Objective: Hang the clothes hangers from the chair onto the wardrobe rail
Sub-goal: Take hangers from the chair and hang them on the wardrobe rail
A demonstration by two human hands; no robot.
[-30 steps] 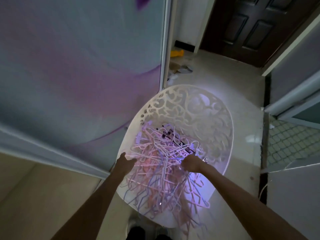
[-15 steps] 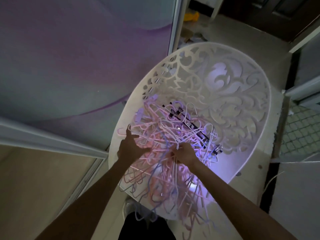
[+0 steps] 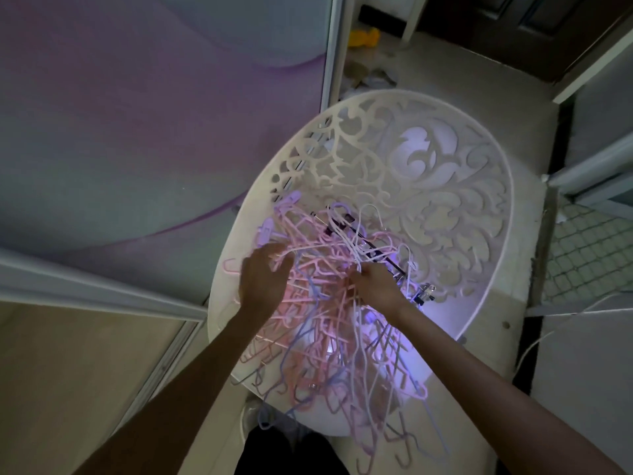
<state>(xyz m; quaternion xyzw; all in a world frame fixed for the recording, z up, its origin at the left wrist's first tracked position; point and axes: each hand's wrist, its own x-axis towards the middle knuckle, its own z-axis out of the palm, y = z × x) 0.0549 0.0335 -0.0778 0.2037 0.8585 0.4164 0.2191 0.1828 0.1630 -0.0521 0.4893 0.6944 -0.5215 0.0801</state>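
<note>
Because the hangers point(image 3: 325, 303) lie as one tangled heap on the seat of the chair point(image 3: 445, 186), expect any lift to drag several neighbours along by their hooks. Your left hand point(image 3: 263, 279) rests on the left side of the heap with fingers spread wide and relaxed, holding nothing that can be made out. Your right hand point(image 3: 375, 284) is curled into the middle of the heap and appears to pinch one or more thin strands; which hanger it holds cannot be told. If you pull upward sharply, interlocked hooks may snag, and part of the heap may slide off the near edge, where several hangers already overhang toward the floor point(image 3: 445, 73). Dark clip hangers point(image 3: 387, 258) lie under the pastel ones just beyond your right hand and could catch as well. No single heading applies to the heap: long axes run in many directions, though many hangers near the front lie lengthwise toward you with hooks at the near edge. The wardrobe rail is not in view.
</note>
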